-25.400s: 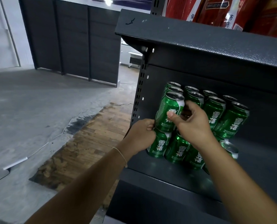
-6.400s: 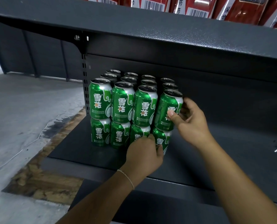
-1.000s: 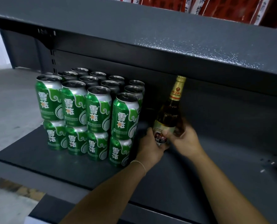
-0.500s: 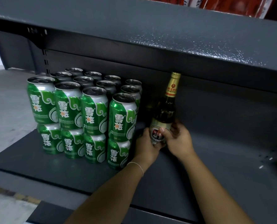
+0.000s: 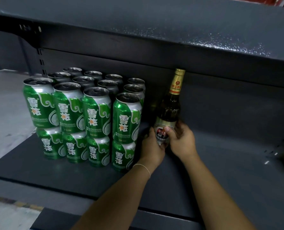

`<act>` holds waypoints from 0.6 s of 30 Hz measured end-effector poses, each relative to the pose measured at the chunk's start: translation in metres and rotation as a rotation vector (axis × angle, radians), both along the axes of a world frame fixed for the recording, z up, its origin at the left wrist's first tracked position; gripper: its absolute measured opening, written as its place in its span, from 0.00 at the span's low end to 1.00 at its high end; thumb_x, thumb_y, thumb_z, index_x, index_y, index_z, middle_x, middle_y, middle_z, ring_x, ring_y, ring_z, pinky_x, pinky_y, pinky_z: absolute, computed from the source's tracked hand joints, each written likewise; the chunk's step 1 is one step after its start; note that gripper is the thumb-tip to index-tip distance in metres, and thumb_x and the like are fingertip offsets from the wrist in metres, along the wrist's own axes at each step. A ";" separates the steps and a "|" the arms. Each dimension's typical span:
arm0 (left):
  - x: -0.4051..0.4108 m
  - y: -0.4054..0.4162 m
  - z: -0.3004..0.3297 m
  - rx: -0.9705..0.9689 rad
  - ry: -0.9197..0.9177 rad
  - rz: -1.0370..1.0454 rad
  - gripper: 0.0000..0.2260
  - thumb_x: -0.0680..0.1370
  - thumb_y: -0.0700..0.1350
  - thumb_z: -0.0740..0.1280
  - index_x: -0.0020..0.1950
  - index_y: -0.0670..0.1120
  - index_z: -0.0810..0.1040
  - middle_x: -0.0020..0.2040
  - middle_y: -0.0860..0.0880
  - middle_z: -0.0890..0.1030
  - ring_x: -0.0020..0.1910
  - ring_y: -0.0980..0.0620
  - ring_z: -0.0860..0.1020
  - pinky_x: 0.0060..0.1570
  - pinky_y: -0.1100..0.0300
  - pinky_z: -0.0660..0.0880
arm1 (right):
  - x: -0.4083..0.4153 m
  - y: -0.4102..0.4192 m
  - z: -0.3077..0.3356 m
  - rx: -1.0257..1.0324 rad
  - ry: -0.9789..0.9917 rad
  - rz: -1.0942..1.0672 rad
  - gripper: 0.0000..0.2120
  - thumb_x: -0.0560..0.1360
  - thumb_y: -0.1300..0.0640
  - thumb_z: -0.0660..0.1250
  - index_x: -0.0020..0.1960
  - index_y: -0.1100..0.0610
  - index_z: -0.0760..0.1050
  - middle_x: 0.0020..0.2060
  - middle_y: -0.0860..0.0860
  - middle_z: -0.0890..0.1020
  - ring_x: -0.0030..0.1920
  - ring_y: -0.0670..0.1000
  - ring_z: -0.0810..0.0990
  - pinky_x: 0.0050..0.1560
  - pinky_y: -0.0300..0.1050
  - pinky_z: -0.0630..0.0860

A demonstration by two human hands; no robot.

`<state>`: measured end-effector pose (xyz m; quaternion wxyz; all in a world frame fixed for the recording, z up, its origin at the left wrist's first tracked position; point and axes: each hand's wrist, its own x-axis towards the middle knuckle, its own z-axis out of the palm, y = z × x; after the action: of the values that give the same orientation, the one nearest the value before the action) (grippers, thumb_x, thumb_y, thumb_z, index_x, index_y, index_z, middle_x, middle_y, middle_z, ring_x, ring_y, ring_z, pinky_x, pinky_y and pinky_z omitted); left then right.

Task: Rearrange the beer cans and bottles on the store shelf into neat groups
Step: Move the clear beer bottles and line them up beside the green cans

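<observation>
Several green beer cans point(image 5: 94, 113) stand stacked two high in neat rows on the left part of the dark shelf point(image 5: 220, 163). Just right of the stack stands an upright brown beer bottle point(image 5: 170, 110) with a gold neck foil and a silver label. My left hand point(image 5: 152, 146) grips its base from the left, between the bottle and the nearest cans. My right hand point(image 5: 181, 138) grips the label area from the right, thumb across the front. The bottle's cap almost reaches the shelf above.
A second dark shelf board point(image 5: 171, 30) overhangs close above. The shelf's right half lies bare, with small slots point(image 5: 270, 156) near the right edge. A perforated upright post point(image 5: 41, 62) stands behind the cans at left. Grey floor point(image 5: 3, 117) lies beyond the shelf's left end.
The bottle, held in both hands, has stayed upright beside the can stack and shifted slightly. The view has drifted a little to the left.
</observation>
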<state>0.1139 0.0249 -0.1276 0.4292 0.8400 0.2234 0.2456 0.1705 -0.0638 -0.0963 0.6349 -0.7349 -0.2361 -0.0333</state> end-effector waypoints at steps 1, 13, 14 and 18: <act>0.000 0.000 0.000 0.008 0.010 0.000 0.32 0.73 0.43 0.71 0.74 0.43 0.62 0.64 0.40 0.74 0.62 0.41 0.74 0.62 0.50 0.72 | 0.000 0.001 -0.001 0.002 -0.002 -0.005 0.21 0.76 0.63 0.70 0.68 0.65 0.71 0.58 0.54 0.82 0.53 0.38 0.81 0.54 0.32 0.77; -0.005 0.004 0.004 -0.038 -0.077 0.055 0.15 0.71 0.40 0.71 0.57 0.45 0.76 0.53 0.44 0.81 0.53 0.44 0.79 0.52 0.54 0.76 | -0.007 0.005 -0.004 -0.035 -0.036 -0.048 0.17 0.78 0.64 0.67 0.66 0.61 0.72 0.54 0.46 0.82 0.56 0.44 0.81 0.61 0.40 0.76; -0.005 0.004 0.003 -0.046 -0.079 0.061 0.15 0.71 0.41 0.72 0.56 0.45 0.76 0.52 0.45 0.82 0.52 0.44 0.80 0.52 0.55 0.76 | -0.008 0.006 -0.003 -0.050 -0.046 -0.057 0.17 0.78 0.64 0.67 0.66 0.60 0.72 0.52 0.44 0.81 0.55 0.43 0.81 0.60 0.38 0.75; -0.004 0.004 0.003 -0.047 -0.091 0.056 0.15 0.71 0.41 0.72 0.56 0.45 0.76 0.52 0.45 0.81 0.52 0.45 0.80 0.52 0.55 0.76 | -0.008 0.007 -0.002 -0.069 -0.063 -0.074 0.18 0.78 0.63 0.68 0.67 0.60 0.72 0.53 0.46 0.81 0.54 0.43 0.80 0.61 0.40 0.75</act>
<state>0.1103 0.0290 -0.1246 0.4516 0.8110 0.2329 0.2902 0.1623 -0.0573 -0.0980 0.5997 -0.7632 -0.2295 -0.0716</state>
